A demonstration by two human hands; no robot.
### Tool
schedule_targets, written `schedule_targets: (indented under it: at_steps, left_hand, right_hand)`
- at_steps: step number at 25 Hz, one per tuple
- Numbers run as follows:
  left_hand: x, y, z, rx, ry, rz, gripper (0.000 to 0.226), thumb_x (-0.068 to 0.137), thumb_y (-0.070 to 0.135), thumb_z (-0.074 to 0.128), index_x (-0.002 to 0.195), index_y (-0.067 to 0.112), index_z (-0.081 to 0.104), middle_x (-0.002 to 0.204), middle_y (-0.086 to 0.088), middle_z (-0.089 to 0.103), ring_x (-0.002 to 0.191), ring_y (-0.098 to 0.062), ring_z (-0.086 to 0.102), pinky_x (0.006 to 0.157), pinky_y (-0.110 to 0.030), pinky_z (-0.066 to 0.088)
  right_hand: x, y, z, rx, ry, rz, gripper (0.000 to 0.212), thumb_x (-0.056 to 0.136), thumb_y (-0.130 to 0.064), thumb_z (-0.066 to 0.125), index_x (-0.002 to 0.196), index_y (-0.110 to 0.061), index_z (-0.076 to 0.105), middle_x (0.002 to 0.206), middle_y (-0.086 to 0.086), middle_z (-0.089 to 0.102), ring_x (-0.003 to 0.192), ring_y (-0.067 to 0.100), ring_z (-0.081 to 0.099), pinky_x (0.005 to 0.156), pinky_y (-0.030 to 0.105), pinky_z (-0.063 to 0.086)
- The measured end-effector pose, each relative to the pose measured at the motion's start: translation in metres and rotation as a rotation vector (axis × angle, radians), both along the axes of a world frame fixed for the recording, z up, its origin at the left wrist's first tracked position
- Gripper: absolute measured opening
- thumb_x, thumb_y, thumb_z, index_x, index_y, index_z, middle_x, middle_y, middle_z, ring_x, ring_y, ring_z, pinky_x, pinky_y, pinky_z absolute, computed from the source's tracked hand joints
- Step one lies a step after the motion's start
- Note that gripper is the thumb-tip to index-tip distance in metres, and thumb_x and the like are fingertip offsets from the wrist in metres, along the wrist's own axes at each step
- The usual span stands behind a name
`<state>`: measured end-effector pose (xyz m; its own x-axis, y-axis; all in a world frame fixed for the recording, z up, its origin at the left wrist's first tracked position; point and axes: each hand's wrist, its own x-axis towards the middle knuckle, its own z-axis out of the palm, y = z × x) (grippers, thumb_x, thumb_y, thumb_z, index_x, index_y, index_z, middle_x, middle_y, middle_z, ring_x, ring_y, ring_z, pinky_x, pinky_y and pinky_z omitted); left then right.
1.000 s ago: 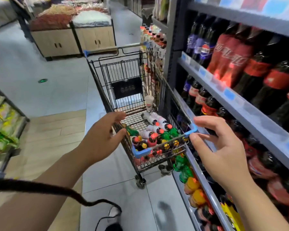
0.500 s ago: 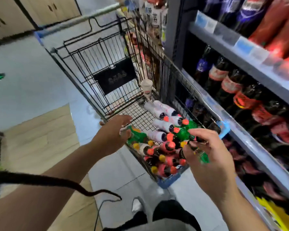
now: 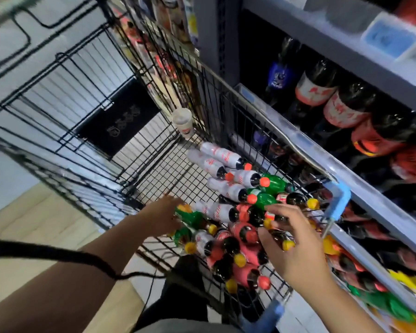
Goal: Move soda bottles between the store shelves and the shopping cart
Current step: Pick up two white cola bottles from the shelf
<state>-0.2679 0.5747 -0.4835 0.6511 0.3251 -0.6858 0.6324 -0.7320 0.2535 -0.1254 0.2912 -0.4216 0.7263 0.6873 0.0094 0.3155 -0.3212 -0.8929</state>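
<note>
Head view looks down along the store shelves [image 3: 372, 191] on the right, their grey rails carrying blue price tags, with large dark bottles [image 3: 341, 109] in red and white labels standing in rows behind them. Just beside the shelves stands the shopping cart [image 3: 82, 97], a black wire basket with blue corner guards [image 3: 339, 200] and a black placard [image 3: 120, 121] hanging on its far end. Soda bottles [image 3: 228, 210] lie on their sides heaped in the near end of the cart: white-labelled ones with red caps towards the far side, green ones in the middle, pink-labelled and dark ones with yellow caps nearest. Both hands reach into this heap. The left hand [image 3: 163, 215] rests against a green bottle [image 3: 190, 217] at the left edge of the pile; it is blurred, and I cannot tell whether it grips. The right hand [image 3: 293, 243] has its fingers loosely curved over a dark yellow-capped bottle [image 3: 274, 218]; whether it holds it I cannot tell. A pale cup [image 3: 183, 122] stands in the cart's far right corner
</note>
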Motion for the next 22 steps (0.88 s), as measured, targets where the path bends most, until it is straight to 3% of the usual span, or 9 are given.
schedule_targets:
  at_steps: [3, 5, 7, 9, 12, 14, 16, 18, 22]
  left_hand:
    - [0.023, 0.032, -0.029, -0.052, 0.048, -0.088, 0.061, 0.093, 0.032, 0.069, 0.148, 0.021, 0.044, 0.145, -0.006, 0.050, 0.125, -0.023, 0.054, 0.103, -0.039, 0.047]
    - [0.044, 0.051, -0.047, -0.059, -0.012, -0.124, 0.060, 0.095, 0.029, 0.065, 0.149, 0.020, 0.041, 0.153, -0.006, 0.043, 0.134, -0.023, 0.048, 0.110, -0.038, 0.042]
    - [0.075, 0.070, -0.066, -0.018, -0.084, -0.199, 0.062, 0.097, 0.029, 0.061, 0.153, 0.021, 0.036, 0.159, -0.004, 0.035, 0.142, -0.023, 0.039, 0.116, -0.036, 0.035]
    - [0.106, 0.084, -0.081, 0.033, -0.148, -0.280, 0.067, 0.097, 0.025, 0.060, 0.156, 0.020, 0.029, 0.163, -0.005, 0.028, 0.148, -0.023, 0.030, 0.119, -0.035, 0.027]
    - [0.147, 0.098, -0.111, 0.057, -0.262, -0.340, 0.072, 0.090, 0.013, 0.065, 0.154, 0.019, 0.033, 0.157, -0.009, 0.038, 0.142, -0.029, 0.037, 0.115, -0.039, 0.035]
    - [0.166, 0.100, -0.141, 0.066, -0.240, -0.428, 0.073, 0.088, 0.009, 0.066, 0.153, 0.018, 0.034, 0.157, -0.011, 0.039, 0.142, -0.032, 0.038, 0.114, -0.040, 0.033]
    - [0.180, 0.095, -0.174, 0.117, -0.157, -0.565, 0.077, 0.089, 0.008, 0.064, 0.156, 0.024, 0.029, 0.162, -0.009, 0.031, 0.146, -0.032, 0.032, 0.115, -0.044, 0.028]
    - [0.190, 0.088, -0.200, 0.230, -0.155, -0.641, 0.068, 0.092, 0.021, 0.061, 0.154, 0.028, 0.031, 0.160, -0.006, 0.034, 0.145, -0.031, 0.036, 0.111, -0.049, 0.034]
    - [0.194, 0.093, -0.205, 0.221, -0.264, -0.690, 0.065, 0.082, 0.040, 0.067, 0.141, 0.024, 0.044, 0.144, -0.005, 0.052, 0.128, -0.029, 0.053, 0.097, -0.045, 0.048]
  right_hand:
    - [-0.008, 0.022, -0.021, -0.052, 0.006, -0.101, 0.039, 0.089, -0.034, 0.075, 0.117, -0.051, 0.053, 0.119, -0.030, 0.057, 0.116, -0.005, 0.056, 0.095, 0.007, 0.040]
    - [-0.014, 0.038, -0.036, -0.073, 0.018, -0.205, 0.043, 0.088, -0.027, 0.077, 0.114, -0.053, 0.054, 0.120, -0.030, 0.056, 0.117, -0.002, 0.057, 0.097, 0.017, 0.046]
    - [-0.018, 0.056, -0.053, -0.086, 0.054, -0.332, 0.044, 0.086, -0.022, 0.076, 0.112, -0.051, 0.055, 0.121, -0.034, 0.055, 0.116, -0.001, 0.059, 0.097, 0.028, 0.051]
    - [-0.020, 0.075, -0.067, -0.085, 0.091, -0.443, 0.042, 0.086, -0.023, 0.076, 0.111, -0.051, 0.057, 0.119, -0.035, 0.056, 0.114, -0.003, 0.060, 0.096, 0.030, 0.052]
    - [-0.021, 0.099, -0.092, -0.042, 0.129, -0.574, 0.033, 0.087, -0.023, 0.076, 0.113, -0.038, 0.062, 0.116, -0.023, 0.063, 0.110, 0.006, 0.064, 0.095, 0.036, 0.054]
    - [-0.027, 0.110, -0.104, -0.030, 0.182, -0.627, 0.032, 0.087, -0.024, 0.076, 0.112, -0.038, 0.062, 0.116, -0.020, 0.065, 0.106, 0.008, 0.067, 0.090, 0.034, 0.057]
    - [-0.033, 0.117, -0.116, -0.027, 0.183, -0.650, 0.031, 0.086, -0.026, 0.074, 0.113, -0.036, 0.063, 0.115, -0.019, 0.065, 0.105, 0.006, 0.067, 0.088, 0.022, 0.055]
    - [-0.038, 0.121, -0.124, -0.009, 0.182, -0.665, 0.030, 0.085, -0.025, 0.072, 0.113, -0.032, 0.064, 0.113, -0.017, 0.066, 0.108, 0.006, 0.066, 0.090, 0.013, 0.049]
    - [-0.038, 0.120, -0.134, -0.001, 0.217, -0.692, 0.026, 0.086, -0.027, 0.069, 0.111, -0.029, 0.065, 0.110, -0.014, 0.068, 0.108, 0.011, 0.067, 0.090, 0.022, 0.052]
